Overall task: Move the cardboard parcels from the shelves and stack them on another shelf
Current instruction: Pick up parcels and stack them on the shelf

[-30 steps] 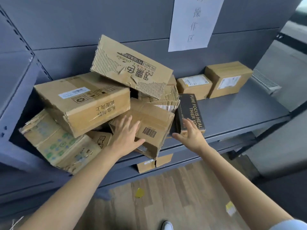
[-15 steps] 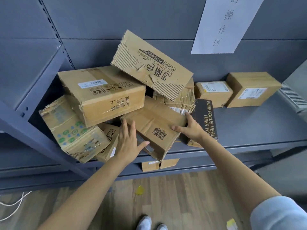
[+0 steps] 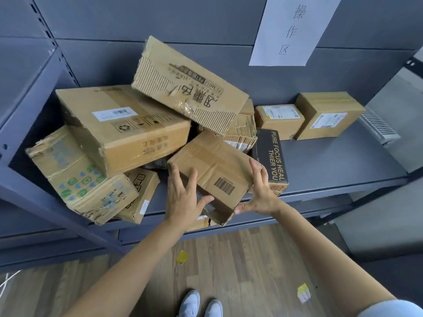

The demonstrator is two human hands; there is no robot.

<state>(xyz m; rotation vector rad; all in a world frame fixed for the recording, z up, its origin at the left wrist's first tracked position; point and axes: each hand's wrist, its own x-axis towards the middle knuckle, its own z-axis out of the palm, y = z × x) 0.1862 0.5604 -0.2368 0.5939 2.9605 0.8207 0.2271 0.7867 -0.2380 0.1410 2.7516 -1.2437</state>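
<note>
A tilted cardboard parcel with a barcode [image 3: 215, 170] juts over the front edge of the grey shelf [image 3: 332, 165]. My left hand [image 3: 183, 200] grips its left side, fingers spread on top and thumb on the front face. My right hand [image 3: 261, 193] grips its right side, fingers up the side and thumb under the lower edge. Behind it lies a heap: a large parcel with a white label [image 3: 123, 124], a torn parcel [image 3: 187, 88] leaning on top, a green-printed parcel [image 3: 75, 177] and a small parcel [image 3: 142, 195].
A black box [image 3: 270, 156] stands right of the held parcel, in front of a crushed carton [image 3: 242, 131]. Two small parcels [image 3: 279, 120] [image 3: 327, 115] sit at the back right. A paper sign [image 3: 290, 30] hangs on the back panel. Paper scraps [image 3: 182, 257] lie on the wooden floor.
My right hand has moved from the black box onto the barcode parcel's right side. My left hand has shifted to grip its left side, and the parcel sits between both hands.
</note>
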